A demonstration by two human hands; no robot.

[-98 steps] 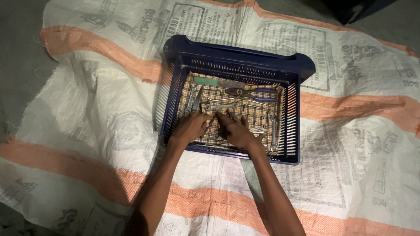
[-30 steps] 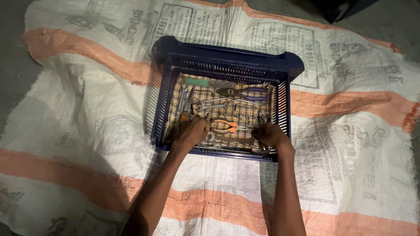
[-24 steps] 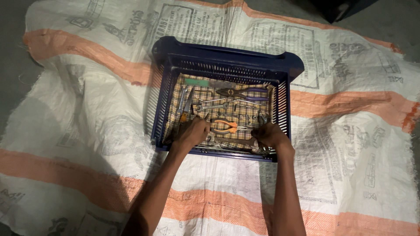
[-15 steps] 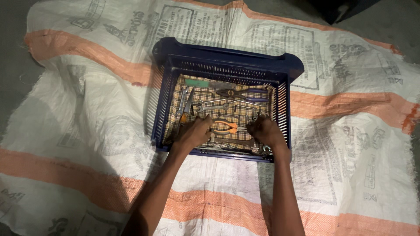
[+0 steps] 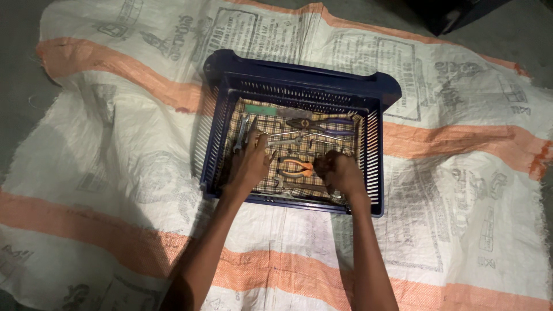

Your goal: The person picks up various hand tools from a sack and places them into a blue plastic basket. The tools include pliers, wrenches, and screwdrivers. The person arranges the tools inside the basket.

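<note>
A dark blue slotted plastic crate [image 5: 299, 72] stands on a woven sack sheet and is lined with a checked cloth [image 5: 271, 124]. Hand tools lie on the cloth: orange-handled pliers [image 5: 296, 167], dark pliers with purple handles [image 5: 322, 123], a green-handled tool [image 5: 259, 108], and wrenches [image 5: 288, 140]. My left hand [image 5: 250, 164] is inside the crate at the left, its fingertips on the wrenches there [image 5: 242, 128]. My right hand [image 5: 337, 170] is curled over small tools at the right, just beside the orange pliers. What lies under its fingers is hidden.
The white sack sheet with orange stripes [image 5: 449, 138] is spread over a grey floor [image 5: 23, 86]. A dark object [image 5: 455, 14] sits at the top right, off the sheet. The sheet is wrinkled at the left.
My left hand has slid from the crate's near edge up toward the wrenches at the left. My right hand has moved left from the near right corner, closer to the orange pliers.
</note>
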